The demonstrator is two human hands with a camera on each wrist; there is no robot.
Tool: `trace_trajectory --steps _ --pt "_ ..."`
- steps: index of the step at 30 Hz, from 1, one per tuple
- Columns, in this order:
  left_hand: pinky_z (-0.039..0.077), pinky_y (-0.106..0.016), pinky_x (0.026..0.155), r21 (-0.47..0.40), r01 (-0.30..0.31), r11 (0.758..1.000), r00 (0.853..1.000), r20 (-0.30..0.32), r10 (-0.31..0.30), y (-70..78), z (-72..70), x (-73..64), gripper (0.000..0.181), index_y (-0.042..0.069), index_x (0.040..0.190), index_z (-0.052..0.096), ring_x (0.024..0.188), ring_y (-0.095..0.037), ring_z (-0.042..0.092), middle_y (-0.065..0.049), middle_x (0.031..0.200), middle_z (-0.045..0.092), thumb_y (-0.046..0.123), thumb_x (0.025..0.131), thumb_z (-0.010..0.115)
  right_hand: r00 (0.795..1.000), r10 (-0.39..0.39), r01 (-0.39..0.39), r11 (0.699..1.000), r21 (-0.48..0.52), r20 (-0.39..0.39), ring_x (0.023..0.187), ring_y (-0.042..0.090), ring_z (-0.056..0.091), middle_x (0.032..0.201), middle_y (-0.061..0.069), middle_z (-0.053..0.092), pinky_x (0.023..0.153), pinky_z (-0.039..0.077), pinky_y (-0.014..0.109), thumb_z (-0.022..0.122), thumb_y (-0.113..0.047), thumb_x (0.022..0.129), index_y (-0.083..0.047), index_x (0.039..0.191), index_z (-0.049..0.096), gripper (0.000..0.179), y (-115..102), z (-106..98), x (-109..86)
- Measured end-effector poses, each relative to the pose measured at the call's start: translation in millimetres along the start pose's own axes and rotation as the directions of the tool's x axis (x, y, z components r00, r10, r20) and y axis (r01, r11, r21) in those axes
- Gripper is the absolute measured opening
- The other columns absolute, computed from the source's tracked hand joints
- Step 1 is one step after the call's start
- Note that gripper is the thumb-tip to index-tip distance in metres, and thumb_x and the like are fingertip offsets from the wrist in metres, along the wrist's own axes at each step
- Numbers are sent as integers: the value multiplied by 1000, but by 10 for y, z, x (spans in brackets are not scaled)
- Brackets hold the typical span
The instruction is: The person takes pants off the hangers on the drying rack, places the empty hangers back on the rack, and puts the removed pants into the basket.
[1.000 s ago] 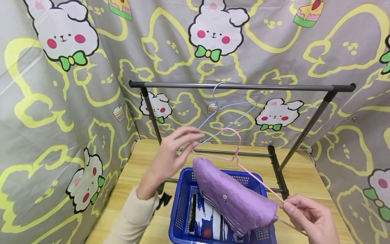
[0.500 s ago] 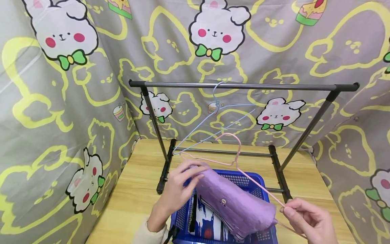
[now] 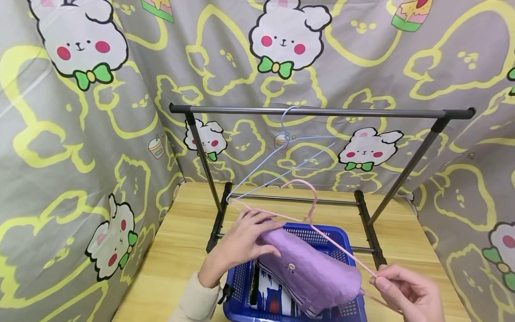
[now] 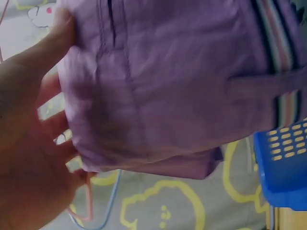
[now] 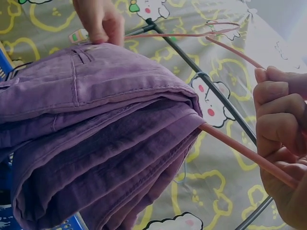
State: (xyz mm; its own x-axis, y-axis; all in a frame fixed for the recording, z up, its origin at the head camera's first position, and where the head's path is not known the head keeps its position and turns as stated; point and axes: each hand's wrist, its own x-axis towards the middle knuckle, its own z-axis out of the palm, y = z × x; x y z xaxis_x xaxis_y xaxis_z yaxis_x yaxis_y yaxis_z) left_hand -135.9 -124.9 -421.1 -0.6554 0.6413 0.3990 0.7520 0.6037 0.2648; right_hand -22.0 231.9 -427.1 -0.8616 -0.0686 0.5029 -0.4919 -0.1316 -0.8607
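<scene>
Purple trousers (image 3: 310,268) with a button and striped waistband edging hang folded over the lower bar of a pink hanger (image 3: 316,197), above a blue basket. My left hand (image 3: 239,239) holds their left end, fingers behind the edge and thumb on the near side; in the left wrist view the thumb lies at the cloth (image 4: 158,86). At the other end, my right hand (image 3: 408,290) pinches the hanger's right corner. The right wrist view shows the bar running out of the trouser folds (image 5: 115,153) into that hand.
A blue perforated basket (image 3: 342,232) below holds a white, blue and red patterned cloth (image 3: 267,290). Behind stands a grey rack (image 3: 362,113) with a blue hanger (image 3: 257,171) on its rail. The wooden table (image 3: 161,255) is enclosed by a printed curtain (image 3: 161,112).
My left hand has come down from the hanger's left end onto the trousers' left end and holds it. The trousers have shifted slightly down and left; my right hand keeps its place.
</scene>
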Motion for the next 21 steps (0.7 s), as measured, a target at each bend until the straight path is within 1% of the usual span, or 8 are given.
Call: trace_trajectory --steps 2,4,7,9,13,16,19,21 --pt "41 -52 106 30 13 999 998 69 -15 4 -20 4 72 27 139 67 128 -22 56 3 140 63 62 77 79 999 40 -41 997 -60 -13 43 22 31 77 0 66 31 23 31 45 35 82 3 93 72 44 -36 7 -4" --pt "42 -56 104 41 23 999 991 134 -28 14 -33 7 76 29 141 65 129 -23 55 5 141 62 66 76 77 997 72 -74 991 -107 -23 44 23 32 79 -4 69 32 24 33 48 34 83 0 92 73 44 -72 14 -5" --pt "41 -59 105 49 23 999 981 192 -32 35 -40 15 78 30 143 63 131 -22 55 5 139 64 69 76 75 995 95 -99 986 -134 -37 45 24 34 81 -6 70 33 25 35 49 34 83 -1 91 73 43 -107 28 -1" --pt "42 -56 105 55 14 998 978 207 -25 46 -33 21 73 30 139 66 129 -19 56 7 133 68 68 78 75 994 101 -107 984 -142 -51 45 23 36 81 -5 71 34 25 35 50 33 83 -1 90 73 42 -114 43 0" --pt "44 -50 102 49 6 999 973 232 -17 71 -1 10 47 29 118 77 117 -14 61 15 113 73 61 84 71 994 100 -107 982 -158 -52 48 14 48 82 -2 73 34 29 35 53 32 83 -1 91 74 40 -95 42 7" --pt "43 -49 103 37 13 999 968 249 -21 85 34 -17 35 28 106 79 111 -13 61 19 104 73 56 88 69 995 97 -101 984 -149 -32 53 6 56 83 0 74 35 31 35 53 31 84 -1 92 74 40 -62 24 11" --pt "42 -46 99 37 11 999 970 240 -20 90 59 -37 33 27 105 79 107 -12 60 19 105 73 54 89 67 993 110 -113 985 -132 -33 52 6 55 82 0 75 35 30 35 54 31 84 -2 93 75 40 -34 20 11" --pt "41 -43 95 38 5 999 973 230 -14 92 66 -44 32 27 106 79 104 -11 59 19 106 73 52 90 66 994 108 -111 986 -124 -29 49 10 51 82 -1 74 34 27 35 54 31 84 -2 94 75 40 -22 23 14"
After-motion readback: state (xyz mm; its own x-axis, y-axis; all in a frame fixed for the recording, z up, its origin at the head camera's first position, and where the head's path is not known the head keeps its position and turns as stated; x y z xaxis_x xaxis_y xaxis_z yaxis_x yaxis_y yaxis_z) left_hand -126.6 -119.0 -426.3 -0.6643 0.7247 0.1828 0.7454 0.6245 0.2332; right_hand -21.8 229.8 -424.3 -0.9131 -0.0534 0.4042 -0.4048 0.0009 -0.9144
